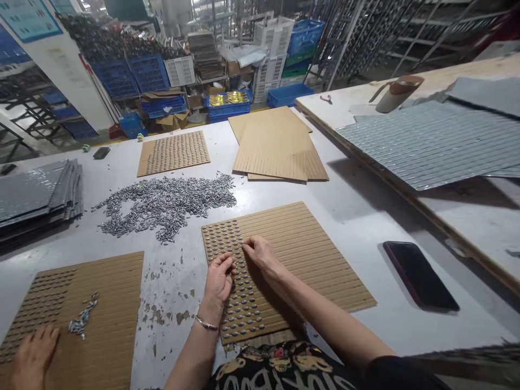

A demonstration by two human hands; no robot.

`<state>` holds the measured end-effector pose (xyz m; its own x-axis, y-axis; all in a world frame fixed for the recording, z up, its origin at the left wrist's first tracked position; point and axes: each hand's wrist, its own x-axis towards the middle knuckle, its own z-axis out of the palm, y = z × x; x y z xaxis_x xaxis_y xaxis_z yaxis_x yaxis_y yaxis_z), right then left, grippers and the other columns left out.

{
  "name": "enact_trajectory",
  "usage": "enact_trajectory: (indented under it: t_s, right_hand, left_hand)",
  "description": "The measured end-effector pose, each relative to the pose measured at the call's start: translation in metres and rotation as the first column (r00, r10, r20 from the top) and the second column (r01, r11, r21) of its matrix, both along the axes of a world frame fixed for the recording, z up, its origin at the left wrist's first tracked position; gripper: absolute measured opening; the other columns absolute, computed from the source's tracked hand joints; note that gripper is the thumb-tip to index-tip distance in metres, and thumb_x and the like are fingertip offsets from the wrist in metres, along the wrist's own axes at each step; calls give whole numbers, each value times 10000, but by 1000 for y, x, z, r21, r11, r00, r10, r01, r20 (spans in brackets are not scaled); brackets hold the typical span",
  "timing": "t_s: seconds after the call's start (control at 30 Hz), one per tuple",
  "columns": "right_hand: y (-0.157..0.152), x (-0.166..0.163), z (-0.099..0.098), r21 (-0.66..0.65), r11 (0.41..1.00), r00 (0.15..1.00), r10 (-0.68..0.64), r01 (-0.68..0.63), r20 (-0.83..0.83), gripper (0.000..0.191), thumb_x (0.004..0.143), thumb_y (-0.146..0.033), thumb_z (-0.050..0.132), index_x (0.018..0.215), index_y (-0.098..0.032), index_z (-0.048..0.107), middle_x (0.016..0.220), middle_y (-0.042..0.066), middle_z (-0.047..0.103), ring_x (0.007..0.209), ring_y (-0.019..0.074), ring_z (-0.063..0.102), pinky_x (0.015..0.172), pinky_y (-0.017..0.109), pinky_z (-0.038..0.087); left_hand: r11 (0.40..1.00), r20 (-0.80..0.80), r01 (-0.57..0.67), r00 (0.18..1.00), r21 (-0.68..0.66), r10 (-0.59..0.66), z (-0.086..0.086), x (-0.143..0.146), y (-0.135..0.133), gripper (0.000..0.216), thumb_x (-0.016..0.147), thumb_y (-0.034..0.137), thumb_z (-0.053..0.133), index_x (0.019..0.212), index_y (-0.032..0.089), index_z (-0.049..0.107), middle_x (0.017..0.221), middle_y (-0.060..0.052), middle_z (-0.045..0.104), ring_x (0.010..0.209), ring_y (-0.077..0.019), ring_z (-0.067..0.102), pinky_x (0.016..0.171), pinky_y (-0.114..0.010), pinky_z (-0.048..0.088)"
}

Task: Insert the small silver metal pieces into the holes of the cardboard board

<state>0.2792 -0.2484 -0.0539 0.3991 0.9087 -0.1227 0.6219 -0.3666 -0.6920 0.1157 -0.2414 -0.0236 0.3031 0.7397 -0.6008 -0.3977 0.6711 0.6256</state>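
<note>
In front of me lies a ridged cardboard sheet [309,260]. Rows of small grey spindle-shaped metal pieces [244,292] sit in the grooves along its left side. My right hand [262,253] is closed in a pinch low over the sheet, at the right edge of these rows, with a small metal piece at its fingertips. My left hand [220,277] is above the rows, palm partly turned up. Its fingers are curled and pressed together, and what they hold is hidden. A loose pile of the same pieces [174,200] is spread on the table beyond.
Another person's hand [34,352] rests on a second partly filled sheet [109,314] at left. A phone [420,276] lies right. Behind are a filled sheet [174,151] and stacked cardboard [276,143]. Grey sheets [36,189] are piled left; a mug [398,92] stands on the side table.
</note>
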Motion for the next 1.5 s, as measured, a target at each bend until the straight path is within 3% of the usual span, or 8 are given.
enact_trajectory:
  t_s: [0.17,0.37,0.47,0.63,0.77,0.9,1.17,1.5]
  right_hand:
    - [-2,-2,4,50,998,999,-37,39,-32,138,803,-211,558,923,-171,612,733,20,627,676,153,560,647,255,406]
    - [-33,-11,29,264,947,916,261,-182,-305,190,863,-341,527,829,-189,636,747,7,650,670,134,568,636,243,435]
    - [-41,-7,33,239,958,904,238,-158,-356,201,854,-343,522,776,-185,618,704,-2,634,652,131,558,620,242,430]
    - [-31,7,18,133,991,950,41,0,-311,203,848,-337,483,758,-185,582,675,4,633,629,142,561,593,250,426]
    - [-23,9,8,131,991,944,71,-30,-321,173,853,-282,457,828,-182,597,696,3,650,644,145,579,625,254,444]
    - [-19,13,6,210,962,967,208,-174,-150,182,852,-234,485,913,-185,649,884,44,680,834,172,598,774,289,450]
    - [-12,11,12,29,935,934,352,-354,59,130,862,-179,511,824,-188,634,785,32,649,752,164,570,694,249,396]
    - [-7,12,14,6,960,955,280,-282,103,57,838,-193,563,861,-183,614,784,44,646,736,171,568,666,252,387]
  left_hand:
    - [1000,-8,8,1000,7,-8,0,-2,-1,265,641,229,800,775,153,584,757,-31,618,609,-87,544,520,-185,422]
    - [988,17,141,990,61,-142,0,6,-8,382,604,348,837,765,127,572,660,14,557,513,-46,460,427,-149,313]
    - [981,41,177,983,79,-180,-1,12,-12,361,635,342,817,799,111,593,690,0,575,516,-44,465,426,-152,307]
    - [997,48,60,997,53,-63,-2,6,-7,325,661,257,781,881,121,585,850,-74,658,658,-100,580,555,-196,438]
    - [996,9,53,998,67,-54,-2,-7,-2,352,697,332,763,891,149,534,791,-50,655,596,-86,557,488,-169,392]
    - [993,-105,60,993,106,-49,-3,-13,-1,389,708,445,733,862,168,508,672,6,605,454,-55,464,380,-149,263]
    - [995,-43,33,999,89,-29,0,-11,-2,368,661,289,754,922,158,530,837,-61,653,626,-95,564,533,-192,415]
    - [995,-59,64,996,73,-60,3,-8,-3,440,566,353,846,864,130,611,692,8,586,548,-55,499,467,-156,365]
